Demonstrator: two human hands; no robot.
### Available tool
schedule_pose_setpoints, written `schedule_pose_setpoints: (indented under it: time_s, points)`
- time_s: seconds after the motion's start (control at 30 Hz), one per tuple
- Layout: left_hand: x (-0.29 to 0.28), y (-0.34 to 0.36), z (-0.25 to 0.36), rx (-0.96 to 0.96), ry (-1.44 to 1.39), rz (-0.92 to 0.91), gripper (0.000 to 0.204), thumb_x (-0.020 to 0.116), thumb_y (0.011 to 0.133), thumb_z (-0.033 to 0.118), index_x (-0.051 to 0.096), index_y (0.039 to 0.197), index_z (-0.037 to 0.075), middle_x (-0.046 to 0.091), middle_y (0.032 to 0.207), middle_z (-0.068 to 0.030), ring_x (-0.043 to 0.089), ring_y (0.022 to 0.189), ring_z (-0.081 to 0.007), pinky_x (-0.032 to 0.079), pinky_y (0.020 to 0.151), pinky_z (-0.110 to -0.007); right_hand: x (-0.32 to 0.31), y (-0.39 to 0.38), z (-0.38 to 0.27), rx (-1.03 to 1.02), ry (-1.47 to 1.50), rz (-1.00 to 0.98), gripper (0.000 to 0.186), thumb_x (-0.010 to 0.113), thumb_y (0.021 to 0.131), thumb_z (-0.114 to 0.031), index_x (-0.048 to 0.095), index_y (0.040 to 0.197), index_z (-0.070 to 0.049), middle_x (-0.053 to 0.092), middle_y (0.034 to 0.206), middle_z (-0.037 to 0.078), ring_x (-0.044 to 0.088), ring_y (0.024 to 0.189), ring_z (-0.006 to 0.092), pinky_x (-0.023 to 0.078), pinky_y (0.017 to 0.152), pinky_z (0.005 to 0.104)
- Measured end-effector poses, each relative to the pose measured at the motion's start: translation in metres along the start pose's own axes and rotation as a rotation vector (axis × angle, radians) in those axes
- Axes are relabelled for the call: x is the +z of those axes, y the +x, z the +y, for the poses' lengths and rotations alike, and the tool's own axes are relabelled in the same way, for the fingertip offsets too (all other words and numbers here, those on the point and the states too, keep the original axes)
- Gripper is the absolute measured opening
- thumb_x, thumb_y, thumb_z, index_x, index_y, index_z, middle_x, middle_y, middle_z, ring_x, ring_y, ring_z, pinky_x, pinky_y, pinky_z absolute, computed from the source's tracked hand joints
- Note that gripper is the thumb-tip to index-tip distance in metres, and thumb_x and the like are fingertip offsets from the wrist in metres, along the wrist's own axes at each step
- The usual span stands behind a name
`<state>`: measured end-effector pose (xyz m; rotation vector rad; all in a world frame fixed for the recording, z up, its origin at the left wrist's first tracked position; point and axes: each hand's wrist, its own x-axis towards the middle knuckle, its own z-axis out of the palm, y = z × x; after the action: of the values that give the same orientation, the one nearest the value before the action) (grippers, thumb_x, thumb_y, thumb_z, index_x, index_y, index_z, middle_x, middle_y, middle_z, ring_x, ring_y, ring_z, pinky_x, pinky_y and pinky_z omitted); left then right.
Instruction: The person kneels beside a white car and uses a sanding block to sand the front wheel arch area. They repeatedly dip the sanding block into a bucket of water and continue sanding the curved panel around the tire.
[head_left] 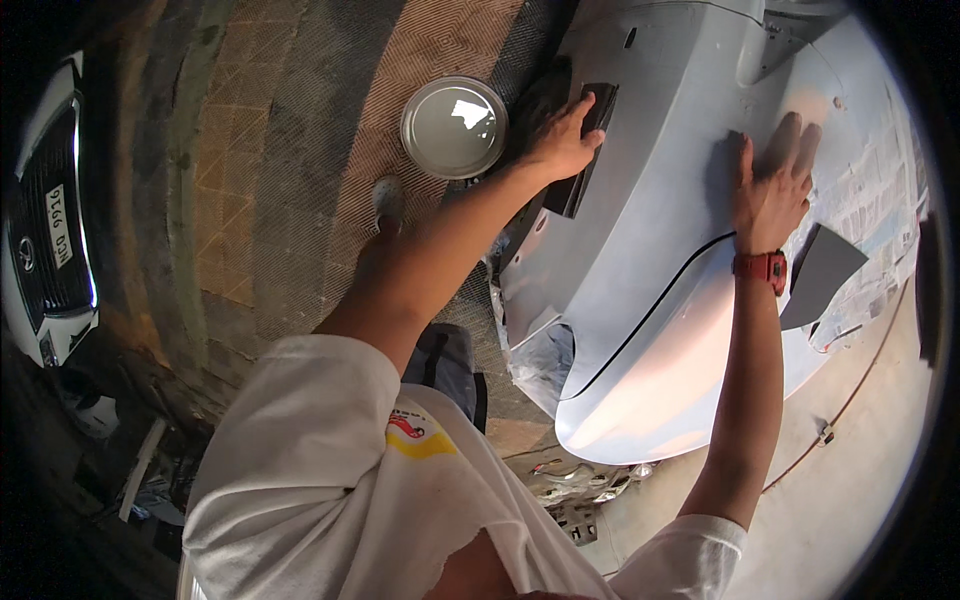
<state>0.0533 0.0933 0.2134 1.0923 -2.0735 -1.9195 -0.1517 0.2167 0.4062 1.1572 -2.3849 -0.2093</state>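
A large grey primed car body panel fills the right half of the view. My left hand grips the dark edge of an opening at the panel's upper left. My right hand, with a red watch on the wrist, lies flat with fingers spread on the panel's surface, over what looks like a dark grey sanding sheet. A thin black line runs across the panel below that hand.
A round metal can lid sits on the patterned brick floor left of the panel. The front grille of a white car is at the far left. Masking paper covers the panel's right side. My shoe is on the floor.
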Motion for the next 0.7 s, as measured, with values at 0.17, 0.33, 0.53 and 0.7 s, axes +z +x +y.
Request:
schedule_pose_setpoints:
  time_s: [0.17, 0.33, 0.53, 0.7]
  points:
    - [0.046, -0.139, -0.013, 0.31, 0.126, 0.061, 0.077, 0.067, 0.104, 0.033, 0.033, 0.169, 0.009, 0.038, 0.167, -0.0273, 0.04, 0.152, -0.0482, 0.03, 0.126, -0.06, -0.001, -0.002, 0.004, 0.038, -0.001, -0.03, 0.077, 0.061, 0.102, -0.058, 0.041, 0.166, -0.022, 0.038, 0.173, 0.015, 0.058, 0.137, 0.0459, 0.054, 0.104, 0.0602]
    - [0.03, -0.089, -0.013, 0.211, 0.14, 0.053, 0.078, 0.066, 0.104, 0.033, 0.031, 0.17, 0.008, 0.041, 0.164, -0.0306, 0.042, 0.149, -0.0506, 0.034, 0.125, -0.057, -0.004, -0.001, 0.003, 0.048, 0.001, -0.026, 0.077, 0.063, 0.102, -0.056, 0.041, 0.166, -0.022, 0.038, 0.173, 0.015, 0.059, 0.138, 0.0445, 0.053, 0.106, 0.0581]
    - [-0.018, 0.065, -0.076, -0.029, -0.187, -0.04, 0.078, 0.07, 0.105, 0.037, 0.034, 0.169, 0.01, 0.052, 0.162, -0.0216, 0.058, 0.141, -0.0344, 0.047, 0.116, -0.044, -0.008, 0.014, -0.004, -0.068, 0.123, 0.029, 0.075, 0.066, 0.102, -0.052, 0.046, 0.163, -0.015, 0.039, 0.17, 0.023, 0.054, 0.143, 0.0468, 0.049, 0.111, 0.0552]
    - [-0.09, 0.042, -0.166, -0.519, -0.575, -0.101, 0.092, 0.083, 0.096, 0.043, 0.032, 0.166, 0.012, 0.051, 0.16, -0.0208, 0.064, 0.129, -0.0295, 0.056, 0.102, -0.041, -0.012, 0.009, -0.008, -0.002, 0.19, -0.155, 0.076, 0.074, 0.103, -0.029, 0.039, 0.163, 0.0, 0.036, 0.17, 0.028, 0.036, 0.158, 0.0433, 0.033, 0.127, 0.0521]
